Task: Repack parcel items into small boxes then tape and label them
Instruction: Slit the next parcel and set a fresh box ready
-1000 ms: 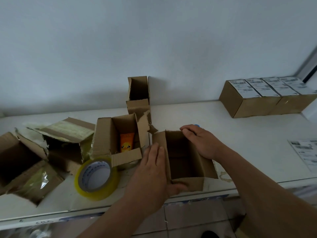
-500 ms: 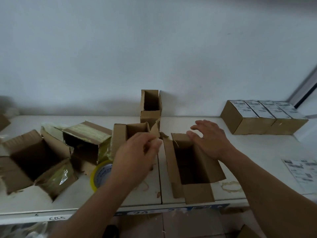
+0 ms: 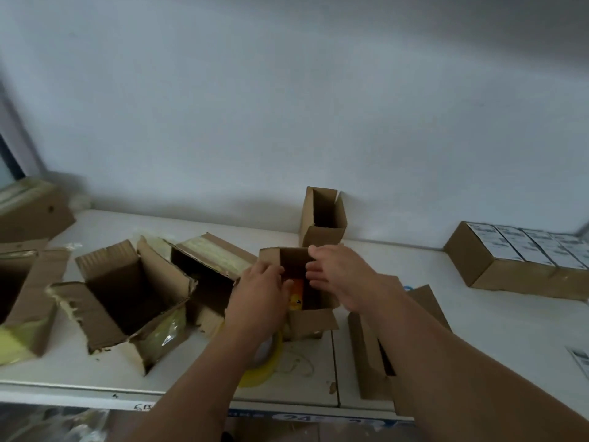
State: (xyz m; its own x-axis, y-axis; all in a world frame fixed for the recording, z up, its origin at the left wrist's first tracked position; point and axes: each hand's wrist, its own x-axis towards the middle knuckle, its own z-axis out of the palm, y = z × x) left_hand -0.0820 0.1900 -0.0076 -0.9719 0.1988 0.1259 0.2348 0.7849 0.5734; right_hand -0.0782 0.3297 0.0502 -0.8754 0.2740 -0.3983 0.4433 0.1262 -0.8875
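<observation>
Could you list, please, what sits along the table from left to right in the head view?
Torn open box → taped box on its side → box with the orange item → row of labelled boxes → label sheet.

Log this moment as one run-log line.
step: reaching for item | left hand and right hand over open box | orange item inside, ungripped

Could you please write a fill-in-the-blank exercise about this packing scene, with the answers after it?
1. Both hands, left and right, reach into the box holding an ____ item.
2. The tape roll is ____ in colour.
3. The labelled boxes stand at the table's far ____ side.
4. The tall box by the wall has its top ____.

Answers: orange; yellow; right; open
</observation>
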